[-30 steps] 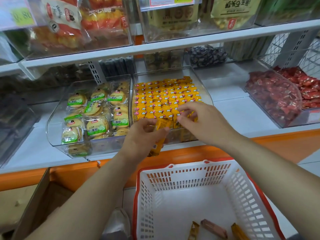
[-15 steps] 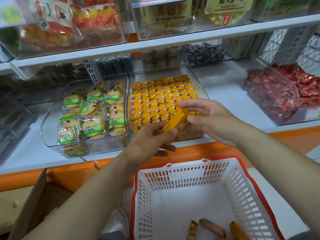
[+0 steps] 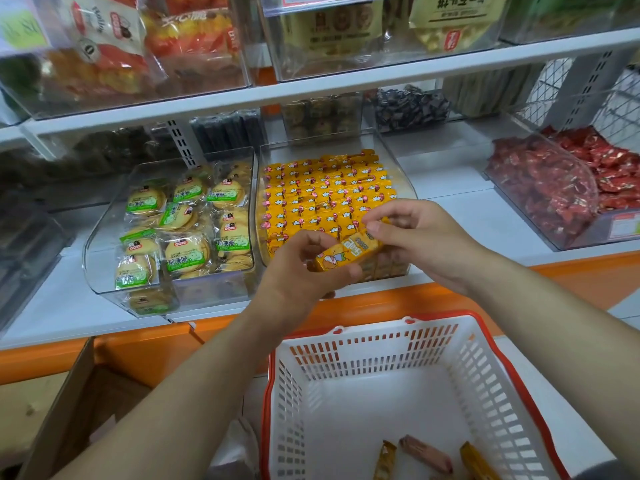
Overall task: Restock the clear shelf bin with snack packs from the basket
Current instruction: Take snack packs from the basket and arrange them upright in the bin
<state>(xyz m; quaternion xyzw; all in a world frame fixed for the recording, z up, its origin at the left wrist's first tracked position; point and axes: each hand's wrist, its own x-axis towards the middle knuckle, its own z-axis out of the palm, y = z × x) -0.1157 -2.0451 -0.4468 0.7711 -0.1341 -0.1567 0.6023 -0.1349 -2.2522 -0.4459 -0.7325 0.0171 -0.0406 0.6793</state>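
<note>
Nearest, a white basket (image 3: 398, 362) with a red rim is sitting low in view, three wrapped packs (image 3: 425, 452) lying on its floor. A cardboard box (image 3: 69, 403) is standing to its left. Above the basket, the left hand (image 3: 304, 271) is gripping the lower end of a yellow snack pack (image 3: 349, 252) printed with a cartoon figure and characters too small to read; the right hand (image 3: 422, 237) is pinching its upper end. The pack is hovering tilted over the front edge of the clear bin (image 3: 398, 168), which is holding rows of matching yellow packs. A neighbouring bin (image 3: 104, 237) is holding green-labelled biscuits. Behind, red sweets (image 3: 554, 181) are filling another bin.
</note>
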